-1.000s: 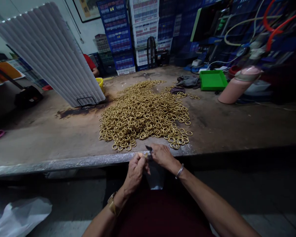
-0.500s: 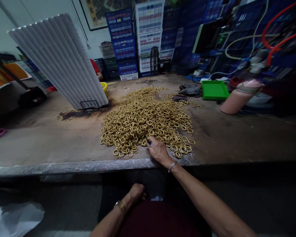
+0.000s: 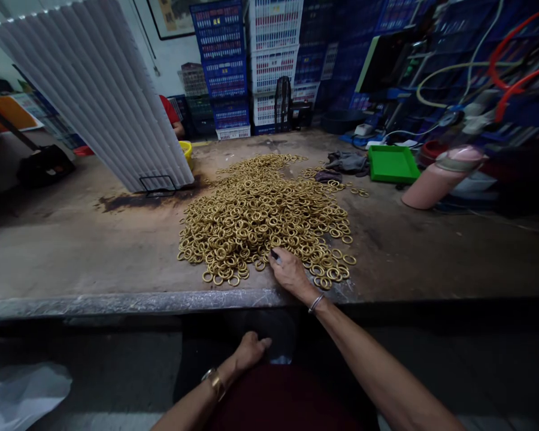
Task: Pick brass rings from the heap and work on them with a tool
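Note:
A big heap of brass rings (image 3: 263,215) covers the middle of the worn workbench (image 3: 94,251). My right hand (image 3: 288,272) rests at the heap's near edge with its fingers curled round a small dark tool whose tip pokes out among the rings. My left hand (image 3: 250,351) is down below the bench edge at my lap, beside a pale bag (image 3: 281,350); its fingers are curled loosely and what they hold, if anything, is hidden.
A white corrugated panel (image 3: 94,96) leans on the bench at back left, with a person in red behind it. A green tray (image 3: 391,163), a pink bottle (image 3: 440,176) and grey rags (image 3: 348,161) lie at back right. Stacked crates line the rear wall.
My hands were together at the bench edge a second ago. The right hand moved forward to the rings with the dark tool; the left dropped to my lap.

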The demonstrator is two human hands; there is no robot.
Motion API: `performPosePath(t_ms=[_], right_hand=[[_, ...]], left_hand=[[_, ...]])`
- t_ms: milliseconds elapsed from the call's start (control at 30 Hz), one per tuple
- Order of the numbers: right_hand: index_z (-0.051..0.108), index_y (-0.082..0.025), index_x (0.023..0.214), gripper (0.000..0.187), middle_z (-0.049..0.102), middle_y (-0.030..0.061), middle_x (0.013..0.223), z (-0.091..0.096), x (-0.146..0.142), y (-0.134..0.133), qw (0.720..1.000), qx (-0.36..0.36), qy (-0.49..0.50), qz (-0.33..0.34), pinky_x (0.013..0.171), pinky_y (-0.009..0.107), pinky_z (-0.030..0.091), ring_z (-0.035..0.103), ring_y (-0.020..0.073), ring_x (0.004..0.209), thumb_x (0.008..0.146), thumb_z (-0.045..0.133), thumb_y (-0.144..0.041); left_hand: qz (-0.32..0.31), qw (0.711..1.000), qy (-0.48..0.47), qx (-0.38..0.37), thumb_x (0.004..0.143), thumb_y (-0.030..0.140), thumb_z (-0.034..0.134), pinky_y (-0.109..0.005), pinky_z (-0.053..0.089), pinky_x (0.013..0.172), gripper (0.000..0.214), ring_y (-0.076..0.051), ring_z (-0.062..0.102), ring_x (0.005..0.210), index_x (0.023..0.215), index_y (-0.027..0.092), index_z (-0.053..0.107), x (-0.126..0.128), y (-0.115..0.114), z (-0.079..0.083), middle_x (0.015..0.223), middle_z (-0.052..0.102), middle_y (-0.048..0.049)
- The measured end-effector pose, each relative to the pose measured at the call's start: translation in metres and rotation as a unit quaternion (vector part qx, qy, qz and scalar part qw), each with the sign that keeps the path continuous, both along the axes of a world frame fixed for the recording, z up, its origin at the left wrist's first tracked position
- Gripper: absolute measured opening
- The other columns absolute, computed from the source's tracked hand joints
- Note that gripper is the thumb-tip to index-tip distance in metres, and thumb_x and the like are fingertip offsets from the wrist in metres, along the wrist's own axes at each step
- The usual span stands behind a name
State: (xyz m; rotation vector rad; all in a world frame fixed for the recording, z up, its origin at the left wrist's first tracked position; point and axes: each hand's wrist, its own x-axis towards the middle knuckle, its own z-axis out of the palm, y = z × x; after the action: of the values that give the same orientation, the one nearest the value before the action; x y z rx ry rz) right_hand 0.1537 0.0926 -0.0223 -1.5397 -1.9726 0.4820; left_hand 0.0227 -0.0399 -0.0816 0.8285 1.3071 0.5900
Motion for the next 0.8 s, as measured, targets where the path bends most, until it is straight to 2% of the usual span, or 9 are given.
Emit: performPosePath(t_ms=[67,133,267,333,433,533,667,733,800], right_hand=[[0.058,-0.017,0.075,0.018,0.059,0.0028,0.073,0.001,0.007,0.003,0.996,-0.022,0.091,-0.009,0.062,0.022,0.037,0.051,0.0120,0.064,0.078,0.043,-0.027],[0.055,-0.017,0.070,0.016,0.054,-0.0009,0.063,0.003,0.013,0.002,0.981,-0.068,0.181,-0.016,0.055,0.021,0.036,0.046,0.0098,0.056,0.075,0.045,-0.028],[0.052,-0.018,0.067,0.016,0.040,-0.0073,0.048,0.008,0.015,-0.010,0.944,-0.162,0.286,-0.008,0.043,0.019,0.030,0.036,0.0067,0.042,0.072,0.049,-0.032],[0.051,-0.018,0.066,0.017,0.037,-0.0085,0.045,0.010,0.012,-0.018,0.925,-0.200,0.322,-0.002,0.039,0.019,0.026,0.033,0.0058,0.039,0.071,0.052,-0.034],[0.050,-0.018,0.067,0.018,0.037,-0.0090,0.046,0.015,0.009,-0.028,0.881,-0.262,0.394,0.015,0.036,0.018,0.022,0.031,0.0044,0.037,0.069,0.054,-0.035],[0.044,-0.019,0.064,0.019,0.034,-0.0103,0.047,0.023,0.010,-0.035,0.823,-0.332,0.461,0.024,0.033,0.017,0.018,0.027,0.0029,0.035,0.066,0.057,-0.033],[0.041,-0.018,0.062,0.023,0.038,-0.0096,0.050,0.026,0.010,-0.039,0.787,-0.391,0.476,0.034,0.033,0.016,0.017,0.026,0.0013,0.034,0.064,0.059,-0.034],[0.042,-0.018,0.063,0.023,0.043,-0.0079,0.052,0.023,0.008,-0.040,0.805,-0.380,0.455,0.029,0.033,0.016,0.017,0.028,0.0015,0.034,0.066,0.056,-0.036],[0.045,-0.018,0.069,0.021,0.046,-0.0070,0.054,0.019,0.006,-0.042,0.846,-0.337,0.413,0.017,0.034,0.017,0.020,0.030,0.0029,0.035,0.069,0.053,-0.038]], left_hand=[[-0.048,0.998,-0.018,0.036,0.074,0.029,0.061,-0.023,0.042,0.060,0.018,-0.013,0.054,0.067,0.072,0.010,0.061,-0.001,-0.005,0.020,0.066,0.057,0.0011],[-0.086,0.988,-0.037,0.121,0.079,0.031,0.053,-0.021,0.038,0.055,0.020,-0.010,0.051,0.061,0.076,0.013,0.061,-0.003,-0.004,0.044,0.064,0.056,0.0015],[-0.006,0.943,0.068,0.325,0.083,0.027,0.046,-0.022,0.040,0.056,0.021,-0.010,0.050,0.059,0.096,0.017,0.058,-0.008,0.024,0.077,0.071,0.058,-0.0013],[0.028,0.887,0.132,0.442,0.082,0.021,0.045,-0.025,0.043,0.064,0.021,-0.012,0.053,0.066,0.100,0.017,0.056,-0.010,0.044,0.079,0.079,0.059,-0.0037],[-0.009,0.799,0.193,0.570,0.080,0.013,0.045,-0.028,0.044,0.068,0.027,-0.014,0.053,0.074,0.105,0.018,0.054,-0.012,0.068,0.073,0.084,0.057,-0.0057],[-0.076,0.757,0.209,0.615,0.080,0.009,0.043,-0.026,0.044,0.064,0.032,-0.013,0.053,0.071,0.108,0.019,0.053,-0.015,0.077,0.064,0.081,0.056,-0.0052],[-0.090,0.757,0.188,0.619,0.081,0.012,0.046,-0.025,0.044,0.064,0.022,-0.013,0.055,0.070,0.099,0.019,0.057,-0.018,0.077,0.061,0.078,0.060,-0.0046],[-0.076,0.793,0.170,0.580,0.081,0.015,0.047,-0.026,0.045,0.067,0.018,-0.013,0.057,0.072,0.093,0.019,0.059,-0.018,0.074,0.063,0.080,0.063,-0.0044],[-0.049,0.854,0.148,0.495,0.081,0.019,0.048,-0.024,0.044,0.063,0.015,-0.012,0.057,0.067,0.088,0.018,0.061,-0.016,0.071,0.066,0.074,0.063,-0.0024]])
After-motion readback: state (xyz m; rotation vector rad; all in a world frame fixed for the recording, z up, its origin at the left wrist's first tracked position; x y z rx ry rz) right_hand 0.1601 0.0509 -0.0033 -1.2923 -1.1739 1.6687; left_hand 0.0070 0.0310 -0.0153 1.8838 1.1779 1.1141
